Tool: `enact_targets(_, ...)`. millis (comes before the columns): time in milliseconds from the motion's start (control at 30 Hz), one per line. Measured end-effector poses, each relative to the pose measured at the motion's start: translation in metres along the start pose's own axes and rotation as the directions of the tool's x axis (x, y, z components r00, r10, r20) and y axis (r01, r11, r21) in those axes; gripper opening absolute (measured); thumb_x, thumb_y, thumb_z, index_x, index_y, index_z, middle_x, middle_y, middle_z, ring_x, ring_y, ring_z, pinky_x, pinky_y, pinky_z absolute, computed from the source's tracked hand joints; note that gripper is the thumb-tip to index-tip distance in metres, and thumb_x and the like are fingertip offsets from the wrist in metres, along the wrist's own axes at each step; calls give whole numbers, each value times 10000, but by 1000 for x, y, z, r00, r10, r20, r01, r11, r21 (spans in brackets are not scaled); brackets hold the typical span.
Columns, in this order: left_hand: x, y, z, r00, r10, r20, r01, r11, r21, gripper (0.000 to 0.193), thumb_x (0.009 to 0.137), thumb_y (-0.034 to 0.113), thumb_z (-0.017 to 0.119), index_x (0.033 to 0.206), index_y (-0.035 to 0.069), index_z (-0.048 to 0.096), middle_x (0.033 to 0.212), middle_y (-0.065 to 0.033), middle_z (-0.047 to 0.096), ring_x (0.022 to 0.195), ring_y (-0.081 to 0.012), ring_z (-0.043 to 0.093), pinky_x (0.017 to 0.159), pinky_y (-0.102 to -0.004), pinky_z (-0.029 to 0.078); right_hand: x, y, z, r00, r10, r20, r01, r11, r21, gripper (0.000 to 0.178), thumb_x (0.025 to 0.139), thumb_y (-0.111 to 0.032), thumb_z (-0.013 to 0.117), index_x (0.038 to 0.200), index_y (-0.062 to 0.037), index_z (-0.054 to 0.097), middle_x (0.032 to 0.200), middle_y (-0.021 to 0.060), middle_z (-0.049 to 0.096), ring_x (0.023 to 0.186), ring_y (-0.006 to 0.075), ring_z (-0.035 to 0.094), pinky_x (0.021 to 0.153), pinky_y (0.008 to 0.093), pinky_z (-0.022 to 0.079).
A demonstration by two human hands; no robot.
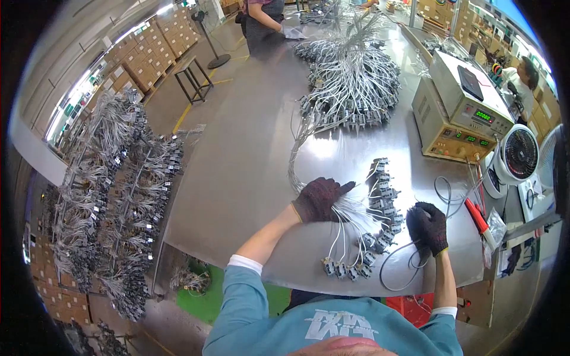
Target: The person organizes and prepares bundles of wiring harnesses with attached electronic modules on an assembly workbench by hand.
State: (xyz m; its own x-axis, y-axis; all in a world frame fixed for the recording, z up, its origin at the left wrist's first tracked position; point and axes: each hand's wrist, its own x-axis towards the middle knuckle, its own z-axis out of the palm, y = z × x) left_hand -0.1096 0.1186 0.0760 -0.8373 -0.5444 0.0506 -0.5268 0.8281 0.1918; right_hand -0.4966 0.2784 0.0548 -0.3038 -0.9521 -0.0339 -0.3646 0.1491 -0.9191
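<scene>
2 gloved hands are working a fanned white wire bundle (356, 222) (grey connectors at its ends): left hand (319, 199) is pressing it flat, right hand (428, 227) is gripping a loose wire (396, 261), on a steel table (249, 148) in a workshop.

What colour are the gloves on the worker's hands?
Dark, near black with a reddish fleck, on both the left hand and right hand; head view.

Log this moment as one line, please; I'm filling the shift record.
left hand: pressing white wire bundle | right hand: at fanned connectors | surface: steel table
</scene>
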Motion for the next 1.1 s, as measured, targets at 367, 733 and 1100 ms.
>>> enact_targets(367, 7, 3, -4, 999, -21, 40, 19, 999, 38, 1129, 770, 731, 793, 1654, 134, 425, 1096, -184, 687, 1043, -354, 656, 958, -481, 524, 1, -4, 0, 1000, 24, -16, -24, 1000, 10, 340, 991, -226, 741, 1207, 35, 761, 1110, 147, 802, 1036, 217, 747, 955, 354, 583)
enact_targets(733, -4, 5, -15, 1000, -8, -12, 7, 999, -39, 1061, 819, 632, 793, 1640, 72, 421, 1351, -219, 635, 1302, -399, 582, 1167, -521, 414, -4, 5, 3, 999, 43, -31, -42, 999, 33, 365, 992, -232, 753, 1241, 34, 760, 1138, 144, 803, 1061, 214, 745, 983, 347, 582)
enact_targets(1100, -67, -7, -91, 896, -228, 380, 274, 959, -70, 598, 924, 479, 694, 1377, 89, 675, 1322, -221, 704, 1239, -376, 686, 1024, -567, 529, -1, -81, -2, 849, -512, 129, 477, 640, -603, 386, 963, -366, 763, 1218, -76, 751, 1172, 158, 758, 1128, 376, 692, 998, 457, 549)
